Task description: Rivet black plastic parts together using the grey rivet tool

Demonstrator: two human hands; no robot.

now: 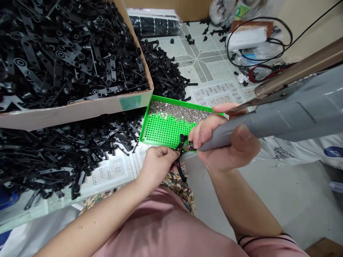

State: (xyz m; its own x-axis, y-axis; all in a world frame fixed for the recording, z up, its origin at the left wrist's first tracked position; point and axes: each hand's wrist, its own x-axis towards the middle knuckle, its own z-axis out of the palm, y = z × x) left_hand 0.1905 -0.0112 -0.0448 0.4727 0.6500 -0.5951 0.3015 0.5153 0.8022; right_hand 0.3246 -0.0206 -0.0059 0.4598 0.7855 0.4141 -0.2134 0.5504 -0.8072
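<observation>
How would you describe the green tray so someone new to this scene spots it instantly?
Find the big cardboard box heaped with black parts, upper left. By its near right corner, just beyond the left hand, lies a shallow tray. Its bright green colour, dotted bottom and shiny metal pieces set it apart from the black parts nearby.

Parts (66, 46) in box (102, 101), left; metal bits (174, 110) in tray (160, 130), middle; power tool (284, 119), right.
</observation>
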